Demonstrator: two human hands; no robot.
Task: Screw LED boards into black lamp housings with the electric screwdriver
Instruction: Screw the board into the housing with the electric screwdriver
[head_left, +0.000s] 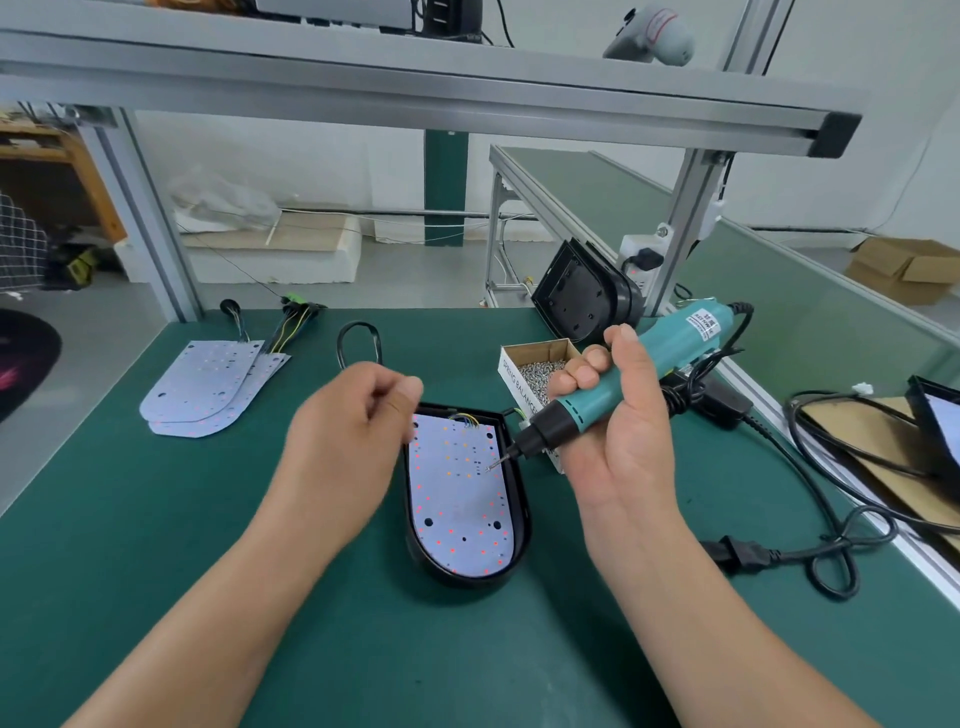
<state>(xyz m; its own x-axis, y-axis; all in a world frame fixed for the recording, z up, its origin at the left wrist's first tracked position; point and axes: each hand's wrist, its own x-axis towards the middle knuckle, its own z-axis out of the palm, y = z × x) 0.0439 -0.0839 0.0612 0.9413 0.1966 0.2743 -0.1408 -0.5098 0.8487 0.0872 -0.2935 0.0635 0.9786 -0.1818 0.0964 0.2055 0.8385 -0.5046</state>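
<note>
A black lamp housing (522, 525) lies on the green mat at the centre, with a white LED board (457, 499) seated inside it. My right hand (618, 426) grips the teal electric screwdriver (649, 364), tilted down to the left; its bit tip, with a small screw on it, hovers over the board's right side. My left hand (348, 441) hangs just left of the housing's top, fingers curled and pinched together; whether they hold a screw cannot be seen.
A cardboard box of screws (535, 374) stands right of the housing. Spare LED boards (208, 387) with wires lie at the left. Another black housing (576, 296) leans at the back. Black power cables (831, 551) loop at the right, near the bench edge.
</note>
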